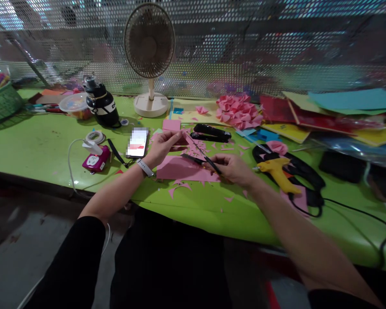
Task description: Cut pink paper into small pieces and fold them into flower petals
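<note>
My left hand [162, 147] pinches a small folded piece of pink paper [182, 139] and holds it just above the green table [38, 146]. My right hand [233, 168] grips black-handled scissors [202, 158], whose open blades point up toward that piece. Under both hands lies a larger pink paper sheet [176, 169]. Small pink paper scraps [180, 187] are scattered around it. A white wristband sits on my left wrist.
Around the work area are a phone [137, 143], a black stapler [211, 132], a yellow glue gun [278, 171] with black cable, a pile of pink paper flowers [239, 110], a fan [149, 56], a black bottle [101, 103], tape, a magenta plug adapter, a green basket and stacked coloured paper [341, 111].
</note>
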Tool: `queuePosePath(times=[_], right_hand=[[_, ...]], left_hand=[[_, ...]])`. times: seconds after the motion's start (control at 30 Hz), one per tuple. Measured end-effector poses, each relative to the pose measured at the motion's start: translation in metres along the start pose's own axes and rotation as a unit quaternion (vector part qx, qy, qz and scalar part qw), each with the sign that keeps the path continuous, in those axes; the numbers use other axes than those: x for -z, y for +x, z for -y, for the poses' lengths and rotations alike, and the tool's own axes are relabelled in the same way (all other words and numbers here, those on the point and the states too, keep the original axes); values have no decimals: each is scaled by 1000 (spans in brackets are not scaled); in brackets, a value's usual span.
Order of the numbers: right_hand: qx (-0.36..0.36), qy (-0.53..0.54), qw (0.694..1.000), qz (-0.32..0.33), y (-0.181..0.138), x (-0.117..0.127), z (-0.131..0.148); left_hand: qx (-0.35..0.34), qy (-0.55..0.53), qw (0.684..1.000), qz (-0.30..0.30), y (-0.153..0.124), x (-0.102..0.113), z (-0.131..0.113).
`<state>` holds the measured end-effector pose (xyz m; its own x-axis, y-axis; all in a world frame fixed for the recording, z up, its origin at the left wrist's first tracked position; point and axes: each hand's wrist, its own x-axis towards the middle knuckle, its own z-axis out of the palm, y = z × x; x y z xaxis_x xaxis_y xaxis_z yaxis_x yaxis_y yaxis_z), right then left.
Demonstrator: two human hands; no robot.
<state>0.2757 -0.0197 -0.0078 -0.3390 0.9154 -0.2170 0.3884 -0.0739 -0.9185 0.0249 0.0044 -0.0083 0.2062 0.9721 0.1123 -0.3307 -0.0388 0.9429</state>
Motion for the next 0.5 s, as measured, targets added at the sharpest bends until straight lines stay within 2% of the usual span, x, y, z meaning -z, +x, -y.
queuePosePath(times=[0.23,0.5], right_hand=[[2,-4,1000,0,0,2,-1],[1,2,1000,4,2,-1,1]], left_hand=[[-13,74,997,9,0,-1,-1],[-46,91,994,33,4,2,6]])
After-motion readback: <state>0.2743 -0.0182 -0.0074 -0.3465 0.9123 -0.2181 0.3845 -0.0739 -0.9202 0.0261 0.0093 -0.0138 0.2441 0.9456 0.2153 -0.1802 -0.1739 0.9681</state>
